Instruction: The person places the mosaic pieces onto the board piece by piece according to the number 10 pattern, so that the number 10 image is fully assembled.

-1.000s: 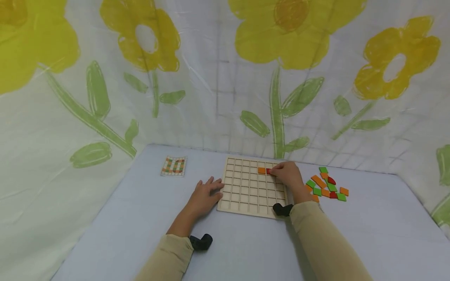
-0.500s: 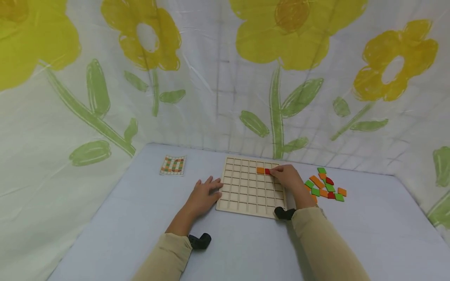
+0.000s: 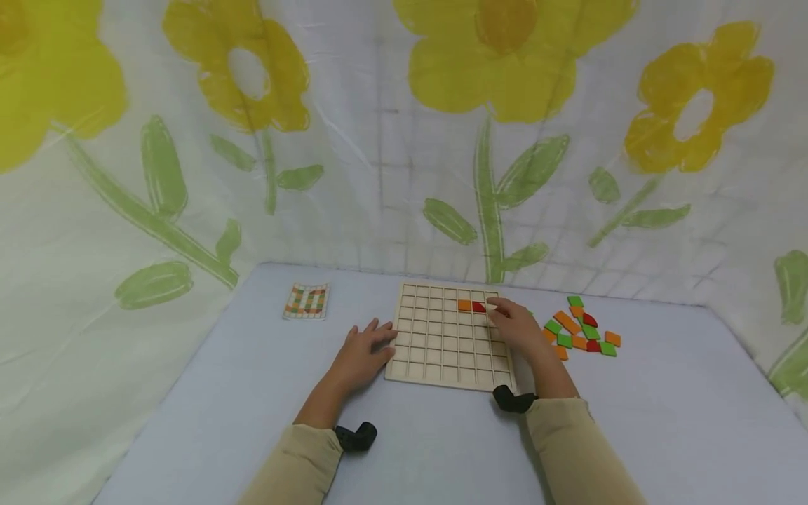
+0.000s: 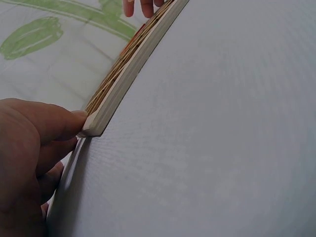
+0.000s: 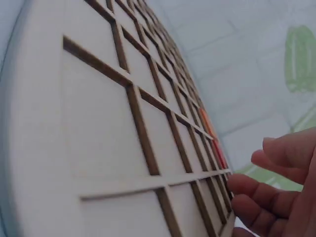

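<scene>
At the near side of the tabletop (image 3: 429, 449), a person's two forearms reach in from beige sleeves, the left sleeve (image 3: 293, 466) and the right sleeve (image 3: 581, 445), with a small black device at each wrist, one on the left (image 3: 356, 437) and one on the right (image 3: 514, 400). The left hand (image 3: 362, 356) lies wide, fingers spread, at the left edge of a pale gridded board (image 3: 434, 344), its thumb touching the rim in the left wrist view. The board lies flat, between the hands. Over its right side the right hand (image 3: 519, 330) is loosely curved, thumb and fingers parted, just beside a red piece (image 3: 477, 307). That piece sits in a square towards the board's far edge, next to an orange piece (image 3: 464, 306) on its left. To the right, loose green, orange and red pieces (image 3: 578, 342) lie in a cluster, some touching. Farther left is a small patterned card (image 3: 306, 301); behind everything hangs a white sheet (image 3: 350, 231) with yellow flowers (image 3: 492, 77).
</scene>
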Demonstrator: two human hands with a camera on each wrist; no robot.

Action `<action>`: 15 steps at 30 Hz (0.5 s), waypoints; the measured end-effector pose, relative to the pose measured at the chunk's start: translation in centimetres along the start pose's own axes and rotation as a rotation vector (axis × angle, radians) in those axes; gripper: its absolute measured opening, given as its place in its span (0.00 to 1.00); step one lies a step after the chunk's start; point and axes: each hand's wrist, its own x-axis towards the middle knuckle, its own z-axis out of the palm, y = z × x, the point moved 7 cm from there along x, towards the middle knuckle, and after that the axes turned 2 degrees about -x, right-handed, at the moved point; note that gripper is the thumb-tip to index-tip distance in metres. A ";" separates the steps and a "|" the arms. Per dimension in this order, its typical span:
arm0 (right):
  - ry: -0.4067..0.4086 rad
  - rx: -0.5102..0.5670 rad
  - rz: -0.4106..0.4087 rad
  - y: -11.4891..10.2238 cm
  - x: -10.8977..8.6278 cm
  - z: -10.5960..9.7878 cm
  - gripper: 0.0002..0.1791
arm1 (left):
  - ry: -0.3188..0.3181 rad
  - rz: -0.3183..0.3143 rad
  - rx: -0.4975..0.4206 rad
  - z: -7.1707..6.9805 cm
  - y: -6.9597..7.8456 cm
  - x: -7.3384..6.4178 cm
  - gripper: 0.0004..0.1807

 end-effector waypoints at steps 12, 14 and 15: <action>0.189 -0.077 0.104 4.0 -1.1 -4.7 0.26 | -0.012 -0.014 0.001 0.0 0.0 -0.1 0.22; 0.159 -0.139 0.101 4.5 -1.0 -4.6 0.27 | -0.010 -0.016 -0.001 0.1 0.0 -0.1 0.22; 0.143 -0.169 0.083 4.5 -0.9 -4.5 0.28 | -0.009 -0.017 -0.003 0.1 -0.1 -0.1 0.22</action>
